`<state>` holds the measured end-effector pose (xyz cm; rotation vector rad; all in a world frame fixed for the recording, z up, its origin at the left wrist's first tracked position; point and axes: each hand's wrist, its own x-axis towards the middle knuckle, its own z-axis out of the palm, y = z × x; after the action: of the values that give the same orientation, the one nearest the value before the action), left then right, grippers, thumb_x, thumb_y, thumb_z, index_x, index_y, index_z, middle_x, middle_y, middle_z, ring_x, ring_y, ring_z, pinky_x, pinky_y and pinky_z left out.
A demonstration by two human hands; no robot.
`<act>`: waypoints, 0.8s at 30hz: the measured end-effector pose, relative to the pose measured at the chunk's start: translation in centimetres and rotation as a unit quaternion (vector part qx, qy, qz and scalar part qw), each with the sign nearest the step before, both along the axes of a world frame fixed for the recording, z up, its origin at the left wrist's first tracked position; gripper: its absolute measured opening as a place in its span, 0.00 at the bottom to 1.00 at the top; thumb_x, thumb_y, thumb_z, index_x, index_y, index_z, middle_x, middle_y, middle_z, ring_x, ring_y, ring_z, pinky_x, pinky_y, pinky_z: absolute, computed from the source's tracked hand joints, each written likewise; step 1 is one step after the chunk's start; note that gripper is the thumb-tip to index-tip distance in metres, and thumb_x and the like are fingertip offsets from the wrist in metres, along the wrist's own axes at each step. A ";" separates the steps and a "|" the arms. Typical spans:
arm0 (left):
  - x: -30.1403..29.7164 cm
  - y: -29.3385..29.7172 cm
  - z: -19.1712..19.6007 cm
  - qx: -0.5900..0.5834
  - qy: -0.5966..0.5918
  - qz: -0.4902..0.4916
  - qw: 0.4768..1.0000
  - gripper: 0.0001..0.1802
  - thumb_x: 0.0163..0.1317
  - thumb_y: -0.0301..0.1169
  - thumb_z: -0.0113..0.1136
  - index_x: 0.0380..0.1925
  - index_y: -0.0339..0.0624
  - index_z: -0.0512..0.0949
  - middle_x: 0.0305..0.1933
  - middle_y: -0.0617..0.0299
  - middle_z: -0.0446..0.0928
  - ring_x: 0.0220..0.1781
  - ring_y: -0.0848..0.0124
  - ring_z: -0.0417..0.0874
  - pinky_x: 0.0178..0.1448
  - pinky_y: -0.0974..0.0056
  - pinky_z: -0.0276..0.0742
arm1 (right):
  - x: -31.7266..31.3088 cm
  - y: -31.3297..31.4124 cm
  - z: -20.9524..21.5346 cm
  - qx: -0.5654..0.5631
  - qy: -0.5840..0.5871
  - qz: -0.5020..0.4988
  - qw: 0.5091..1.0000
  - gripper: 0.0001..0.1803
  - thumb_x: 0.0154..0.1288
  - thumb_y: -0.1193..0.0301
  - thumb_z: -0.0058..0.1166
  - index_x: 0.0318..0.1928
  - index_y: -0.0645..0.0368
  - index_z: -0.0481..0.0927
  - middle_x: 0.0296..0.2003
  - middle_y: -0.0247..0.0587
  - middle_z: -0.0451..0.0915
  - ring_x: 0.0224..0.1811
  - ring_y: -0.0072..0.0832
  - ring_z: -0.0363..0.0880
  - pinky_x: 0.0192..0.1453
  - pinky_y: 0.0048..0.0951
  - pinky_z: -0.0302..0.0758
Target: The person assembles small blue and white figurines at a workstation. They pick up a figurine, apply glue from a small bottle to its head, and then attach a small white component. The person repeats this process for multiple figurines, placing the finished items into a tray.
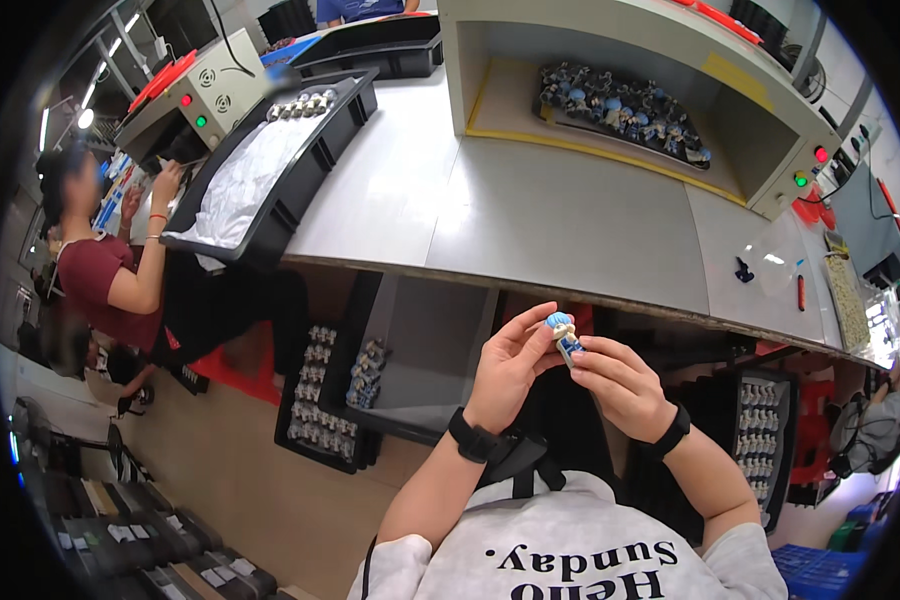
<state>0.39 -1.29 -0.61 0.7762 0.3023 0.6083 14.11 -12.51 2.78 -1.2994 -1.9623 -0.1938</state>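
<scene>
A small figurine (565,340) with a light blue top and a white and blue body is held up in front of me, just off the workbench's near edge. My left hand (518,358) pinches it around the head between thumb and fingers. From the other side, my right hand (620,382) grips its lower body with the fingertips. Both wrists wear dark bands. The figurine tilts slightly, and its underside is hidden by my fingers.
A box-like machine (625,30) on the workbench (560,215) holds a tray of blue-white figurines (620,112). A black bin (300,170) stands at left, beside a seated co-worker (110,250). Below are trays of figurines (320,385); a red pen (801,292) lies at right.
</scene>
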 end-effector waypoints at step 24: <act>-0.9 -3.4 -2.1 0.082 0.162 0.013 0.983 0.24 0.56 0.22 0.61 0.54 0.33 0.69 0.40 0.56 0.79 0.41 0.73 0.80 0.43 0.70 0.80 | -3.3 -3.3 -6.3 -0.133 0.592 -0.042 0.794 0.22 0.55 0.83 0.57 0.52 0.66 0.69 0.47 0.42 0.71 0.49 0.27 0.74 0.53 0.26 0.75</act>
<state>-0.53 -4.72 -2.72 1.0342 0.5661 0.5355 10.78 -15.81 -3.51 -1.1908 -0.8374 0.7330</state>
